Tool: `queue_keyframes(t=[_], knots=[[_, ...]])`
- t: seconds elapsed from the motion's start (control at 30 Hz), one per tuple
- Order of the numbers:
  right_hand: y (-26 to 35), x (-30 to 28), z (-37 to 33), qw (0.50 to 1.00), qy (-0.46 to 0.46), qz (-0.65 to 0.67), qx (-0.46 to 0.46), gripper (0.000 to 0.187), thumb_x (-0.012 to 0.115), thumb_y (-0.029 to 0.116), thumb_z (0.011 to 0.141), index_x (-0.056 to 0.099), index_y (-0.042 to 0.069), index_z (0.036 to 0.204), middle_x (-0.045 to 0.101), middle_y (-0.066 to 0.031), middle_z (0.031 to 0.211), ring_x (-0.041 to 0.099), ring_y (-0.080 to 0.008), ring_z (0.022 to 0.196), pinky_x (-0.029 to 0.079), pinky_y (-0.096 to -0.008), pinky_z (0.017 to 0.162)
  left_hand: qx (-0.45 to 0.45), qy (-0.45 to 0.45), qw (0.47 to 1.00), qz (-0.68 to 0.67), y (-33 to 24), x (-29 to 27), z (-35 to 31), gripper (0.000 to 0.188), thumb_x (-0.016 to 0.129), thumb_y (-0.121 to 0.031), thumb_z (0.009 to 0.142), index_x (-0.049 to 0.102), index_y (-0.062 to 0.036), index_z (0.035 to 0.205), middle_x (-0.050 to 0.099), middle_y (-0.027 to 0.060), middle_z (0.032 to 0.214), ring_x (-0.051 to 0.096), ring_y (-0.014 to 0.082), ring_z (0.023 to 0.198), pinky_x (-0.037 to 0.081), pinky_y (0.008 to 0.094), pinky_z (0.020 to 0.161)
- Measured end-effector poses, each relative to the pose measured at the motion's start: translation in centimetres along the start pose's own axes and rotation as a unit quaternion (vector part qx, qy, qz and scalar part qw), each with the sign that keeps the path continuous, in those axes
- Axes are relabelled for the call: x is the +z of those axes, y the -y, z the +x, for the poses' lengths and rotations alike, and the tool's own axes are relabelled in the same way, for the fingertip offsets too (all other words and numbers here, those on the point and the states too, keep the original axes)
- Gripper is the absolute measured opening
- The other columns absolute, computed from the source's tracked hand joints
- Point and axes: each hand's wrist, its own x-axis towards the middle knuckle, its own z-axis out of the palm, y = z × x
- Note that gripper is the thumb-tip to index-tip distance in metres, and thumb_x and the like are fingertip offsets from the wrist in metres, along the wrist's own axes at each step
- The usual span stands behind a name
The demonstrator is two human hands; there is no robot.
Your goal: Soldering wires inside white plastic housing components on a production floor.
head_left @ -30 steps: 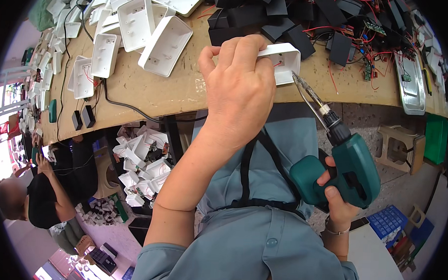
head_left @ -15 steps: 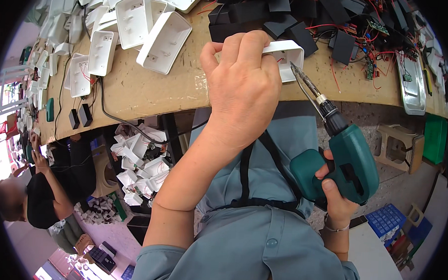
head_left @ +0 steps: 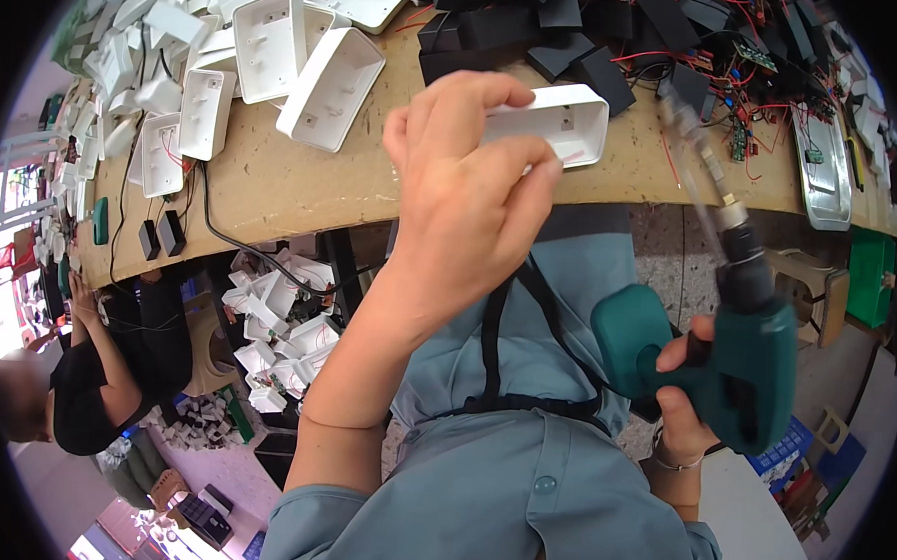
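My left hand (head_left: 463, 176) is closed around a white plastic box (head_left: 581, 126), tilted at the table's near edge with its open side toward me. Thumb and fingers hide the box's left part; a small metal piece and a bit of red wire show inside. In my right hand (head_left: 681, 415) is a dark green pistol-shaped soldering gun (head_left: 754, 378), gripped by its handle. Its long metal tip and thin side tube point up and away, blurred by motion, to the right of the box and apart from it.
White housings (head_left: 332, 90) are piled at the far left. Black boxes (head_left: 499, 32), red wires and circuit boards (head_left: 739, 145) lie at the far right beside a metal tray (head_left: 821, 176). A black cable (head_left: 255, 244) runs along the front edge. A person in black (head_left: 88, 394) sits at left.
The soldering gun has moved right and its tip has left the white box. My left hand has shifted its fingers on the box, which has tilted to show more of its inside.
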Motion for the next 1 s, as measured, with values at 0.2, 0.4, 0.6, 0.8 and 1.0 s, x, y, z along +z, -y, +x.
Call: queue_keyframes(t=[0.2, 0.4, 0.6, 0.8, 1.0], knots=[[0.9, 2.9, 3.1, 0.998, -0.035, -0.016, -0.043, 0.06, 0.068, -0.003, 0.073, 0.043, -0.005, 0.128, 0.055, -0.0164, 0.12, 0.061, -0.0192, 0.086, 0.051, -0.0309, 0.074, -0.057, 0.07, 0.974, -0.209, -2.5, -2.2, -1.5, 0.007, 0.07, -0.001, 0.074, 0.065, -0.0012, 0.08, 0.055, 0.0135, 0.107, 0.053, 0.0242, 0.103, 0.041, 0.0334, 0.088], [1.1, 4.0, 5.1, 0.988, 0.035, -0.084, -0.127, 0.058, 0.062, -0.013, 0.075, 0.042, -0.004, 0.128, 0.054, -0.0175, 0.123, 0.061, -0.0173, 0.088, 0.053, -0.0288, 0.076, -0.047, 0.1, 0.967, -0.23, -4.2, -2.4, -2.0, 0.009, 0.071, -0.002, 0.073, 0.065, -0.002, 0.08, 0.055, 0.0122, 0.106, 0.052, 0.0262, 0.104, 0.04, 0.0339, 0.089], [1.3, 3.8, 5.0, 0.973, 0.048, -0.165, -0.156, 0.055, 0.061, -0.014, 0.075, 0.043, -0.005, 0.127, 0.055, -0.017, 0.121, 0.06, -0.0157, 0.084, 0.052, -0.0258, 0.071, -0.046, 0.112, 0.96, -0.252, -4.9, -1.8, -2.3, 0.009, 0.071, -0.002, 0.071, 0.066, -0.0033, 0.079, 0.055, 0.01, 0.103, 0.052, 0.0275, 0.101, 0.041, 0.0355, 0.087], [1.1, 4.1, 5.0, 0.983, 0.015, -0.093, -0.16, 0.053, 0.061, -0.015, 0.075, 0.044, -0.007, 0.124, 0.056, -0.0189, 0.116, 0.06, -0.0156, 0.079, 0.051, -0.0257, 0.067, -0.037, 0.125, 0.962, -0.241, -5.0, -1.9, -2.3, 0.01, 0.071, -0.003, 0.072, 0.065, -0.0035, 0.079, 0.055, 0.0102, 0.103, 0.052, 0.0272, 0.099, 0.041, 0.0348, 0.086], [0.4, 4.5, 4.4, 0.99, -0.07, 0.046, -0.112, 0.053, 0.059, -0.01, 0.073, 0.043, -0.009, 0.124, 0.057, -0.0225, 0.113, 0.061, -0.018, 0.073, 0.05, -0.0275, 0.063, -0.027, 0.116, 0.964, -0.236, -4.5, -2.1, -2.5, 0.01, 0.069, -0.002, 0.073, 0.063, -0.0037, 0.081, 0.053, 0.0108, 0.103, 0.051, 0.0268, 0.098, 0.041, 0.034, 0.085]])
